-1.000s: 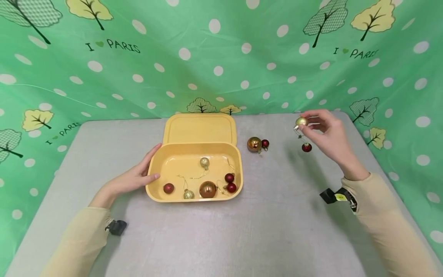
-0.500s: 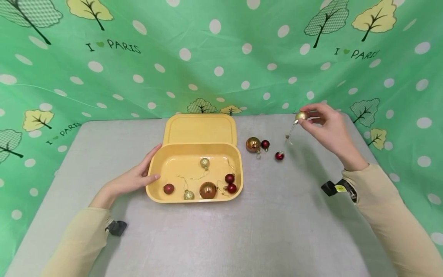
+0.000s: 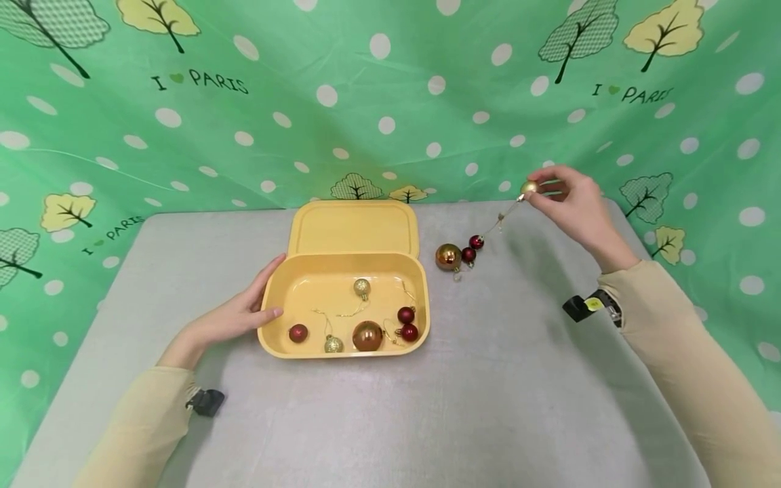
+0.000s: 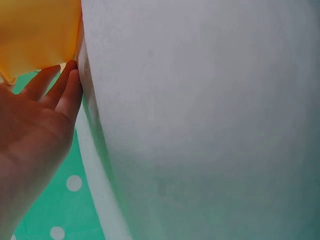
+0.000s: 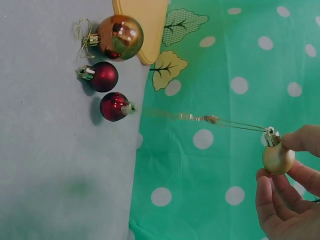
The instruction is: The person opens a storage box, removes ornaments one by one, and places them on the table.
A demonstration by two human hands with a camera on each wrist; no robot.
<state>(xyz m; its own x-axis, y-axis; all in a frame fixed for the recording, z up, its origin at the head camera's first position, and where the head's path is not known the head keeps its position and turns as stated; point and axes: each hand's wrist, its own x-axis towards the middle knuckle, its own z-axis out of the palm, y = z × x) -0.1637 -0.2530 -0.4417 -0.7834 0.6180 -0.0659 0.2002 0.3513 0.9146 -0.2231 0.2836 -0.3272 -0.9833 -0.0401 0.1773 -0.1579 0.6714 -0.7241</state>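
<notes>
My right hand (image 3: 570, 210) pinches a small gold Christmas bauble (image 5: 278, 159) between thumb and fingertips, raised over the table's back right. From its cap a thin cord (image 5: 235, 123) stretches down left to the cap of a shiny red bauble (image 5: 114, 106). That red bauble lies close beside a matte red bauble (image 5: 104, 77) and a large copper-gold bauble (image 3: 448, 257). My left hand (image 3: 238, 314) holds the left side of a yellow box (image 3: 343, 354), thumb over the rim and fingers along the outer wall. The left wrist view shows those fingers at the wall (image 4: 42, 35).
Inside the box lie a copper bauble (image 3: 367, 336), two glittery gold baubles (image 3: 361, 287) and several red baubles (image 3: 298, 333), some with cords. Behind it lies a yellow lid (image 3: 354, 227). A green polka-dot cloth (image 3: 384, 88) hangs behind the grey table (image 3: 390, 420).
My right hand has moved up and slightly back with the gold bauble. The corded red bauble has swung left to the two baubles on the table. My left hand has stayed put.
</notes>
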